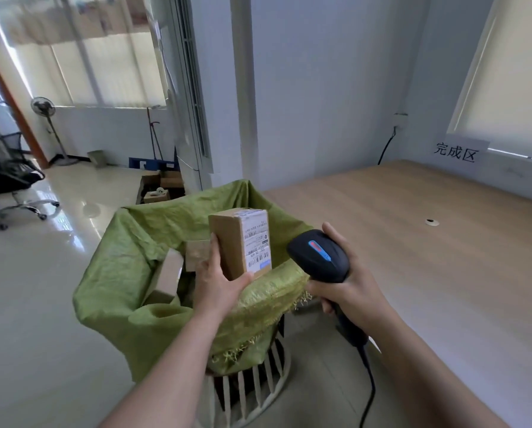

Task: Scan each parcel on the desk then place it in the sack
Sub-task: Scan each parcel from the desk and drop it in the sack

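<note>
2 hands (218,285) (348,285) hold parcel (240,242) and scanner (318,257) over sack (119,273).

The parcel (238,242) hides most of my left-hand fingers (213,247); its label print is too small to read. The sack (141,242) swallows the boxes (168,273) inside, and the scanner (318,256) cord leaves the bottom edge.

Parcel (240,242) over sack (135,242); desk (413,242) on rt.
</note>
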Demonstrator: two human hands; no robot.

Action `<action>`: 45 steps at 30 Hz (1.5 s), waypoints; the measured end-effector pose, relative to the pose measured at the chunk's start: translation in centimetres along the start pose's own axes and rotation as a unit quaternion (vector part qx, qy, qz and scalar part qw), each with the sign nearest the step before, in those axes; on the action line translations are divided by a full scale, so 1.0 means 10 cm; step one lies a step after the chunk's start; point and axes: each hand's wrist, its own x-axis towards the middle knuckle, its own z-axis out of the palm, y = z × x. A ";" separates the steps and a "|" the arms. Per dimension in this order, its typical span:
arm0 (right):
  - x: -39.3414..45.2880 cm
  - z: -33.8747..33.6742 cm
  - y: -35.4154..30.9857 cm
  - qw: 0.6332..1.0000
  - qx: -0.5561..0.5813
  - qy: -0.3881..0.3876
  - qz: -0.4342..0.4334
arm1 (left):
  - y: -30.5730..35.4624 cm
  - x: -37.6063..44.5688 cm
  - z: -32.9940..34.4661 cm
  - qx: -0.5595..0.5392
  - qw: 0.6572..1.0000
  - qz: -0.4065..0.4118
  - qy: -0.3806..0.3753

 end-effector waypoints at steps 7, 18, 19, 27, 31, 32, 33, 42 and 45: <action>0.31 0.10 0.07 1.000 0.003 -0.002 0.028 | -0.18 0.42 0.04 -0.004 0.998 0.002 -0.067; -0.39 -0.49 0.06 0.990 -0.037 0.111 0.084 | 0.18 -0.18 0.86 -0.083 0.980 0.129 -0.128; -0.51 -0.58 0.04 0.988 -0.040 0.123 0.089 | 0.23 -0.27 0.96 -0.087 0.976 0.139 -0.141; -1.78 -1.25 -0.30 0.971 -0.069 0.214 0.081 | 0.77 -1.39 1.53 -0.106 0.942 0.205 -0.242; -2.57 -1.51 -0.48 0.962 -0.073 0.255 0.062 | 1.09 -2.09 1.69 -0.104 0.919 0.259 -0.278; -2.77 -1.58 -0.52 0.960 -0.072 0.264 0.059 | 1.16 -2.26 1.73 -0.101 0.915 0.270 -0.282; -2.97 -1.64 -0.56 0.958 -0.073 0.273 0.057 | 1.24 -2.44 1.76 -0.100 0.911 0.281 -0.286; -4.54 -2.24 -0.89 0.934 -0.100 0.342 0.036 | 1.82 -3.93 2.14 -0.115 0.869 0.356 -0.325; -4.95 -2.42 -0.95 0.921 -0.106 0.373 0.036 | 1.96 -4.36 2.30 -0.121 0.848 0.380 -0.349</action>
